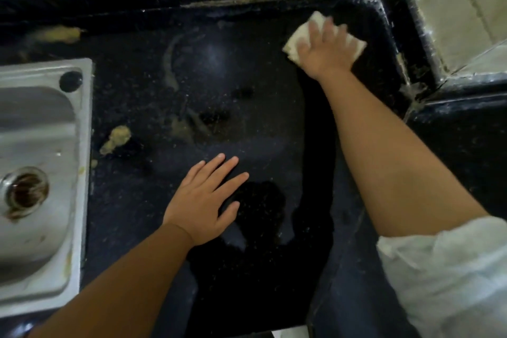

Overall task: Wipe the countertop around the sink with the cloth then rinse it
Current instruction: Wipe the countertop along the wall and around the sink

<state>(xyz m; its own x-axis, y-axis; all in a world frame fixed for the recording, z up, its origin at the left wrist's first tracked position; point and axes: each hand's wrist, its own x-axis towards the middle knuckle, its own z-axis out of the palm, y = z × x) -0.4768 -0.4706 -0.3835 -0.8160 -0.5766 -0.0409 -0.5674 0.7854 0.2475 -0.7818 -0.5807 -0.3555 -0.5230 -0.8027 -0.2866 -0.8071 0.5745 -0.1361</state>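
Pressing down with my right hand [323, 49], I had the cloth [295, 45] pinned flat against the countertop [247, 132] in its far right corner, close to the raised dark ledge [395, 25] below the tiled wall [450, 0]. My fingers were spread open over it rather than curled around it, palm on top. The cloth looked off-white, folded into a rough pad, its edges sticking out on both sides of my hand (the motion blur hid any finer texture). My left hand [204, 202] lay open and flat on the stone nearer to me, fingers splayed, holding nothing. The countertop was black, speckled granite, streaked with pale smears toward the middle, and a yellowish lump of residue [116, 138] sat just beside the rim of the steel sink [85, 123] at the left. Another yellowish smear [59, 34] lay along the back edge above the sink. Rusty brown showed inside the sink's drain [27, 191]. My white sleeve [450, 274] bunched above my right elbow.
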